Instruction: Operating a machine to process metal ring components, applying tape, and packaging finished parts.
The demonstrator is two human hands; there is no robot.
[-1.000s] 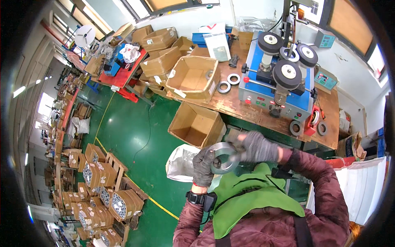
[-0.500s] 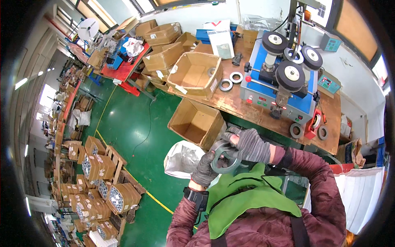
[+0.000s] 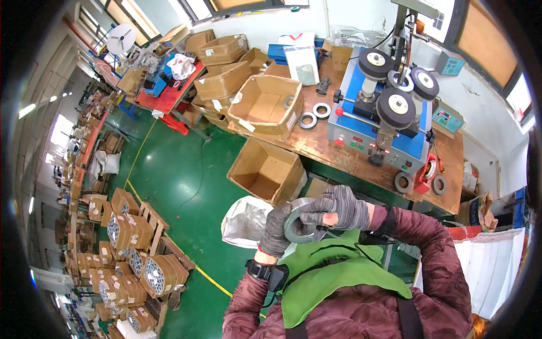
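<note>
A dark grey-green ring-shaped roll (image 3: 293, 229) is held upright in front of my green apron (image 3: 339, 271). My left hand (image 3: 274, 230), in a dark grey glove, is wrapped around its left side. My right hand (image 3: 339, 207), in a striped grey knit glove with bare fingertips, bends over its right rim with the fingers closed. Part of the roll is covered by my fingers. Just beyond my hands stands an open cardboard box (image 3: 262, 172). A white sack (image 3: 240, 223) with clear plastic in it lies beside my left hand.
A blue machine with black rollers (image 3: 389, 104) stands on the wooden workbench (image 3: 322, 141). Rings (image 3: 307, 120) lie beside it, and another cardboard box (image 3: 265, 107) stands at the bench's left end. Cardboard-wrapped reels (image 3: 161, 277) are stacked on pallets to the left.
My right hand has come down and its fingers now fold over the roll's rim. My left hand wraps farther around the roll, which has tilted and moved slightly left. The view has shifted a little.
</note>
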